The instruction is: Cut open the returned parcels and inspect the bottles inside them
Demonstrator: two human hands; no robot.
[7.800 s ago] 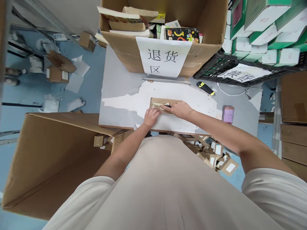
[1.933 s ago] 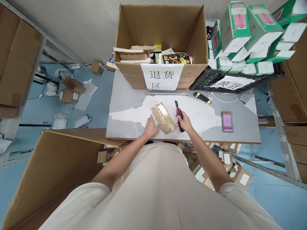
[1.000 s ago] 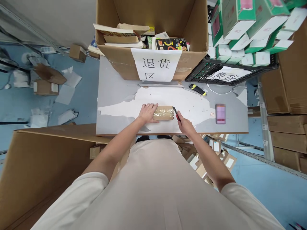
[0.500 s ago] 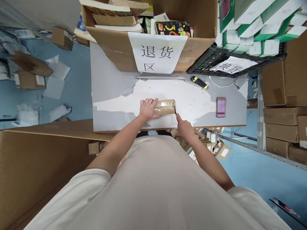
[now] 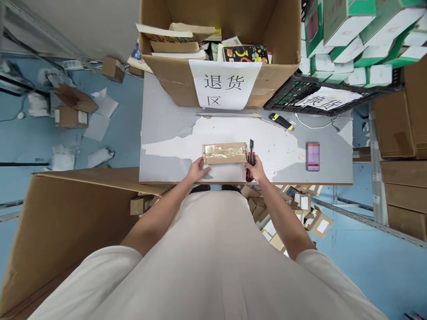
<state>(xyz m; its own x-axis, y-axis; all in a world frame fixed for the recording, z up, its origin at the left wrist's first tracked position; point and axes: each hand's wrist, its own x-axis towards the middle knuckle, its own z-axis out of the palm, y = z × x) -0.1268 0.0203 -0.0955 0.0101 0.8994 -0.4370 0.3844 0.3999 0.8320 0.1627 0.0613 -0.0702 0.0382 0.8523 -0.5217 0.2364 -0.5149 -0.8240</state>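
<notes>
A small oblong cardboard box [image 5: 225, 154], wrapped in shiny clear tape, lies lengthwise across the table before me. At its near left corner is my left hand [image 5: 197, 170], fingers on the box end and thumb along the near side. My right hand [image 5: 256, 170] is closed around a red and black utility knife [image 5: 251, 161], its dark blade pointing away from me. Knife and fingertips are right beside the right end of the box; whether they touch it is hard to see.
Beyond the table surface [image 5: 160, 169] stands a big carton [image 5: 170, 86] of books. Right of it is a black crate [image 5: 287, 95] with green-white boxes. A yellow-black cutter [image 5: 281, 121], a white cable [image 5: 313, 127] and a phone [image 5: 312, 156] lie on the table. A large open carton [image 5: 83, 213] is left.
My left hand has slid from the top of the box to its near left corner. The knife has left the box's right end and now points away from me. The view has shifted slightly.
</notes>
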